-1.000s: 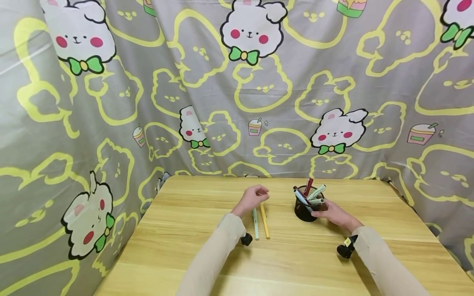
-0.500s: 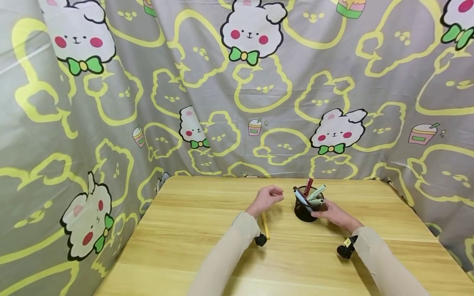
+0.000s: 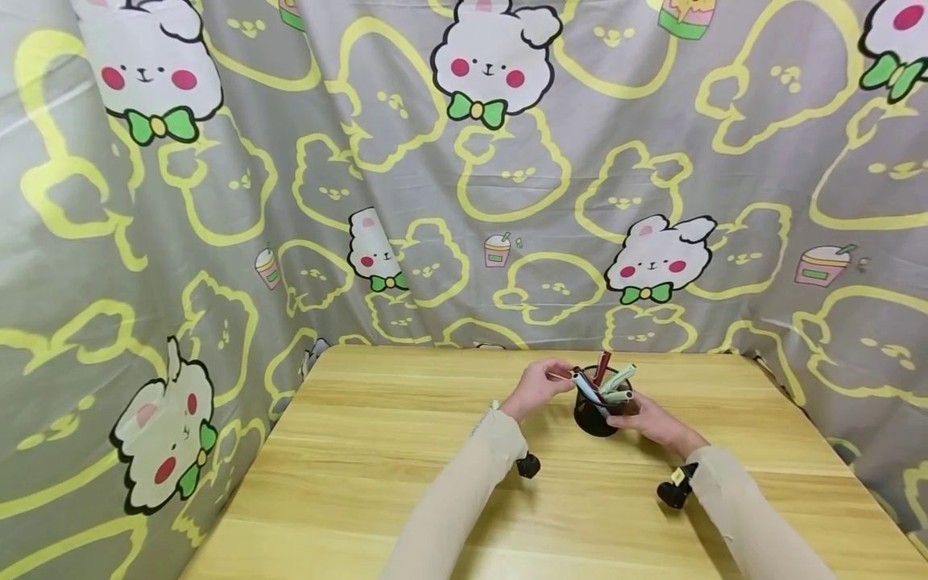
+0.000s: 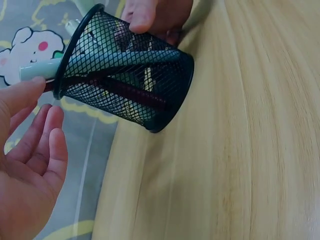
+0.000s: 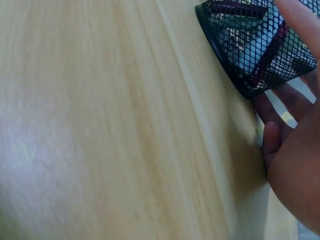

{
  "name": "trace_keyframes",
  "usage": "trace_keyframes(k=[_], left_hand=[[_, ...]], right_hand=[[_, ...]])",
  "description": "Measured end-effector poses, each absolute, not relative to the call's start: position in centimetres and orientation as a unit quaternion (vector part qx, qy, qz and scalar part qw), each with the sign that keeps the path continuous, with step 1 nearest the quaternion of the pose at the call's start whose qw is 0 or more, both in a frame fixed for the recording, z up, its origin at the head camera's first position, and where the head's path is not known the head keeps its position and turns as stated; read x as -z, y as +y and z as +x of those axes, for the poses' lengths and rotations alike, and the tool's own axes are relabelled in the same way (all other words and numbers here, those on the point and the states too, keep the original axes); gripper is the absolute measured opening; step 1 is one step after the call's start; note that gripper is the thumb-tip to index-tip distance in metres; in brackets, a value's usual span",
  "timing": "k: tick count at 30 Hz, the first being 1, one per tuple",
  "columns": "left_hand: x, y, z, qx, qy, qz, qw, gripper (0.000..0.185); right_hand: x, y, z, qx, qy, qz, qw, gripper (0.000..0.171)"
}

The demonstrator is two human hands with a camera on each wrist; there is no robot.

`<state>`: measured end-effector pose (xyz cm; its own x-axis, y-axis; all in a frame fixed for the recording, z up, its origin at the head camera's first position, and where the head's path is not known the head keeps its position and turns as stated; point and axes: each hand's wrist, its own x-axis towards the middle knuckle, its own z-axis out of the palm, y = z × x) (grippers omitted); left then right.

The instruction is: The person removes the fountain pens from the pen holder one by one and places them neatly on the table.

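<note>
Left grip (image 3: 538, 388) has moved rightward to the rim of the black mesh cup (image 3: 590, 419), thumb at a dark red pen (image 4: 48, 87); whether it pinches that, I cannot tell. Right grip (image 3: 655, 422) holds the pen-filled cup, upright between both grips.

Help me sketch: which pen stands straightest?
The dark red pen at the back of the black mesh cup; the light blue pen and pale green pens slant more.
</note>
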<state>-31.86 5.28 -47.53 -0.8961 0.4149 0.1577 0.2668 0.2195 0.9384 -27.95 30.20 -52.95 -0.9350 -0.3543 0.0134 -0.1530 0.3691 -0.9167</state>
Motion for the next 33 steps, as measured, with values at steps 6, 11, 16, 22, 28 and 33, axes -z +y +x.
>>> trace_keyframes(k=[6, 11, 16, 22, 28, 33], left_hand=[[47.5, 5.4, -31.8, -0.603, 0.765, 0.216, 0.065, 0.027], [47.4, 5.4, -31.8, -0.616, 0.755, 0.216, 0.062, 0.024], [46.5, 5.5, -31.3, -0.609, 0.757, 0.230, 0.062, 0.025], [47.0, 5.9, -31.7, -0.602, 0.761, 0.235, 0.060, 0.022], [47.3, 6.1, -31.5, -0.611, 0.756, 0.229, 0.053, 0.020], [47.2, 6.2, -31.4, -0.614, 0.760, 0.212, 0.038, 0.017]], right_hand=[[52.9, 30.0, -28.2, 0.540, 0.821, -0.164, 0.092, 0.061], [53.0, 30.1, -28.3, 0.537, 0.823, -0.164, 0.088, 0.062], [52.9, 30.2, -28.2, 0.540, 0.822, -0.155, 0.091, 0.061], [52.9, 30.1, -28.1, 0.540, 0.822, -0.156, 0.092, 0.061], [53.1, 30.1, -28.0, 0.548, 0.816, -0.159, 0.095, 0.062], [53.2, 30.1, -28.0, 0.543, 0.820, -0.157, 0.087, 0.060]])
